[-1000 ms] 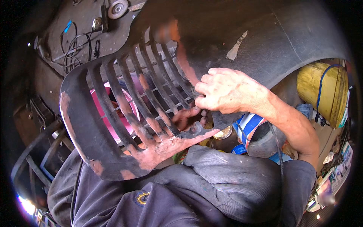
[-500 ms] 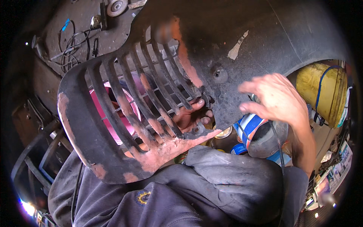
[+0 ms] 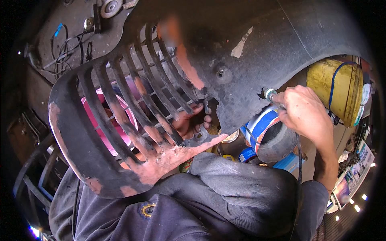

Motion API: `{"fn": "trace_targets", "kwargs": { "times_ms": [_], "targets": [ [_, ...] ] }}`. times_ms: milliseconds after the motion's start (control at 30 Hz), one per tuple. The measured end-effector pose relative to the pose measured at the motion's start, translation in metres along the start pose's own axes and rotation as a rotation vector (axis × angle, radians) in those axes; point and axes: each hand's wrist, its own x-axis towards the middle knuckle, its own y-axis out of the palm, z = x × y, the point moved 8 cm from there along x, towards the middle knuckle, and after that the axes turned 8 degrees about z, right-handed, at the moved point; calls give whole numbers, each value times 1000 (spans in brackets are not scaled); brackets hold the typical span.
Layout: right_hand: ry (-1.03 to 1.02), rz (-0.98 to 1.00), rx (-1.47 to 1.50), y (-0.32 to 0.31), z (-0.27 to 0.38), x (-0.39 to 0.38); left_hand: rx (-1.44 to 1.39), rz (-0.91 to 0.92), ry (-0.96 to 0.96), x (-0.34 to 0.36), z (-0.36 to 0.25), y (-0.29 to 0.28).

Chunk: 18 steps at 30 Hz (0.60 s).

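A black plastic car bumper with a slatted grille lies across my lap. Pink filler patches its slats and lower edge. My left hand reaches behind the grille, with its fingers curled round the broken end of the slats and partly hidden by them. At the bumper's right edge, my right hand is closed on a short rod-shaped tool with a pale green collar. The tool's tip meets a dark notch in the edge. A black cable hangs below this hand; my fingers hide the tool's rear part.
A pink tub shows through the grille. At right are a yellow bucket, a blue-and-white container and a blue tin. Tangled cables and a grinding disc lie at the upper left.
My right hand has come down from over the bumper's edge and closed on the green-collared tool. The bumper appears slightly farther left in view; my left hand keeps its grip.
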Motion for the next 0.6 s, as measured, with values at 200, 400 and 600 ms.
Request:
{"fn": "trace_targets", "kwargs": {
  "times_ms": [200, 400, 600],
  "targets": [
    [-13, 194, 80, 1, -4, 14, 7, 31, 75, 10, -2, 1],
    [-91, 7, 44, 0, 6, 20, 76, 33, 74, 5, -10, 16],
    [-73, 168, 94, -7, -2, 31, 91, -41, 72, 6, -7, 21]
  ]
}}
